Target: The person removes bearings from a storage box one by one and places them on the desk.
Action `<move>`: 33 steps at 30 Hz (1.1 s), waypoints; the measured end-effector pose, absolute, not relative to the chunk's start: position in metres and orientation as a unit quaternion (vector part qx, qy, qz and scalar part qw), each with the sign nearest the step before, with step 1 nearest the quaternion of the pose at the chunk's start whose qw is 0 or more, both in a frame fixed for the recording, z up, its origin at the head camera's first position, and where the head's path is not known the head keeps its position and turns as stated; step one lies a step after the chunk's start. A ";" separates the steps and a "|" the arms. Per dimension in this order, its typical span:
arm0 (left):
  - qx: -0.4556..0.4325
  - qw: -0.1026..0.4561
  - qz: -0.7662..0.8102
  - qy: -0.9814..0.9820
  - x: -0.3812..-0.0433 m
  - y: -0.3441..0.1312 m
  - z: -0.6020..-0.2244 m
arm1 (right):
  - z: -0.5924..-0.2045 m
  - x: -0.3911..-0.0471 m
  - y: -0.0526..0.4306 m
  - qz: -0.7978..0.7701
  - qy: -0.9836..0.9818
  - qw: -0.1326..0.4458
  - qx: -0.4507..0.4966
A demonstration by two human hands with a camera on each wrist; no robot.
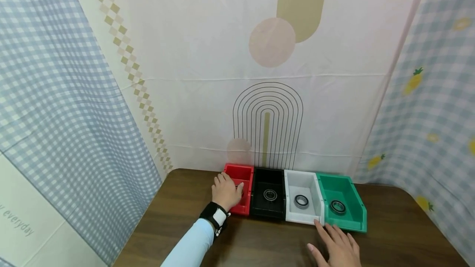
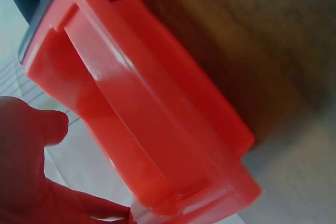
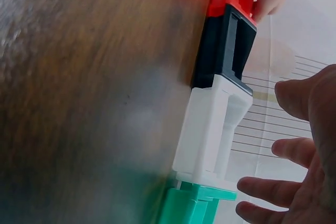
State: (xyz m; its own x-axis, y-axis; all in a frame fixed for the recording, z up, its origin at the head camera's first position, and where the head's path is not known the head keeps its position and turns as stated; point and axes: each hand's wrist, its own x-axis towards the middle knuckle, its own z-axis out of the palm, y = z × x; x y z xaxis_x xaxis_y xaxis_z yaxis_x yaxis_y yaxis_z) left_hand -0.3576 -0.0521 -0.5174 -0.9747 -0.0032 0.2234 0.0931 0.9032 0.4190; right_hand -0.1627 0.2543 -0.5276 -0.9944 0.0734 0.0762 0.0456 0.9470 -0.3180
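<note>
at left, your left hand [image 1: 225,193] overhangs a red rectangular plastic bin [image 1: 240,172], fingers apart like those of your right hand [image 1: 337,245].

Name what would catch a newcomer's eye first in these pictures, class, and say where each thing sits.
First, the colourful row on the table: red bin, black bin, white bin and green bin, left to right in the head view. Next, a ring in each of the last three. The left hand is over the red bin; the right hand is near the green bin's front.
</note>
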 end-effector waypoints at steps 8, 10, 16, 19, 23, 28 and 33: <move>-0.026 0.136 -0.177 -0.974 -0.391 -0.056 -0.512 | -0.528 -0.161 0.252 0.162 -0.985 0.052 -0.032; -0.033 0.126 -0.200 -0.971 -0.403 -0.062 -0.513 | -0.528 -0.161 0.252 0.164 -0.985 0.052 -0.032; -0.040 0.061 -0.330 -0.941 -0.445 -0.089 -0.551 | -0.530 -0.159 0.255 0.167 -0.984 0.050 -0.039; -0.031 0.021 -0.381 -0.924 -0.436 -0.091 -0.549 | -0.530 -0.157 0.257 0.166 -0.984 0.052 -0.043; -0.033 0.018 -0.389 -0.920 -0.417 -0.083 -0.535 | -0.531 -0.156 0.259 0.159 -0.984 0.066 -0.045; -0.029 0.049 -0.370 -0.927 -0.406 -0.079 -0.531 | -0.534 -0.157 0.257 0.159 -0.984 0.066 -0.043; -0.010 0.060 -0.354 -0.933 -0.405 -0.079 -0.531 | -0.536 -0.157 0.254 0.166 -0.984 0.054 -0.044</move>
State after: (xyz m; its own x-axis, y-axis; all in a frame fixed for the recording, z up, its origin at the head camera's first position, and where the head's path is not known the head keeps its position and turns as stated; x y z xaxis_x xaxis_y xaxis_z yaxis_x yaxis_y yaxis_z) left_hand -0.4054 -0.0787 -0.5311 -0.9926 -0.0238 0.1192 0.0613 0.7486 0.6602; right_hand -0.1570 0.2535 -0.5357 -0.9903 0.1046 0.0919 0.0686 0.9410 -0.3315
